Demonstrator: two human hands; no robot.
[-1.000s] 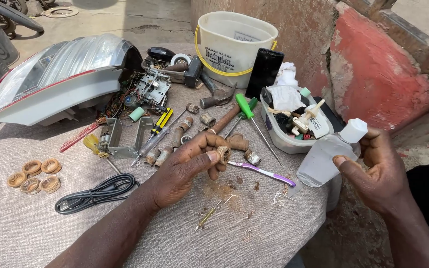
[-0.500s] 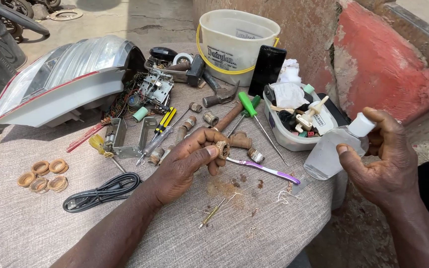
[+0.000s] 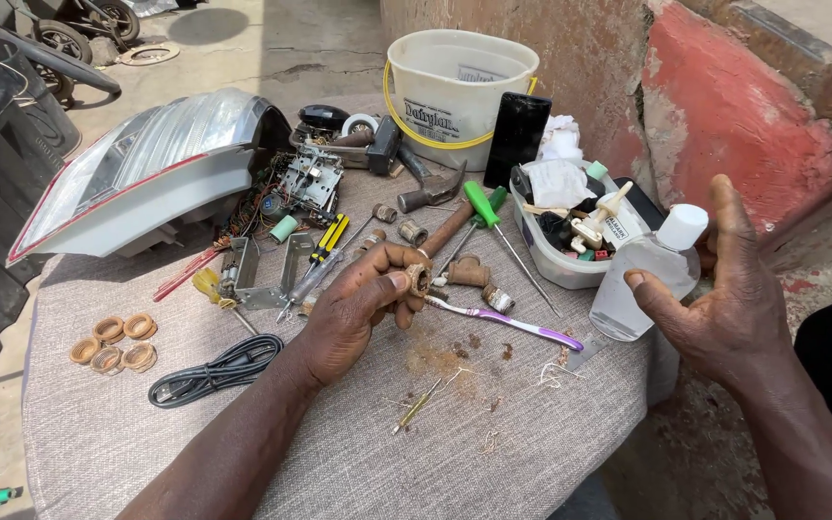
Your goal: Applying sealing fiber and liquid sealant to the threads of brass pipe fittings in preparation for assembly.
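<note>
My left hand (image 3: 358,308) is closed around a small rusty ring-shaped metal part (image 3: 419,280), held just above the cloth-covered table (image 3: 127,433). At the table's right edge my right hand (image 3: 724,289) grips a clear plastic bottle (image 3: 642,274) with a white cap, tilted slightly. A purple-and-white toothbrush (image 3: 507,321) lies on the cloth just right of my left hand. Brown rust crumbs and thin wire bits (image 3: 435,371) lie below that hand.
A vehicle lamp housing (image 3: 146,173) sits at the back left. A white bucket (image 3: 459,82), dark phone (image 3: 517,135), hammer (image 3: 435,193), screwdrivers (image 3: 488,217), a white tray of small parts (image 3: 570,226), black cable (image 3: 214,371) and several brown rings (image 3: 113,342) lie around. Red wall at right.
My right hand has shifted its grip on the bottle, with the fingers spread wider behind it. My left hand keeps the rusty part in nearly the same place.
</note>
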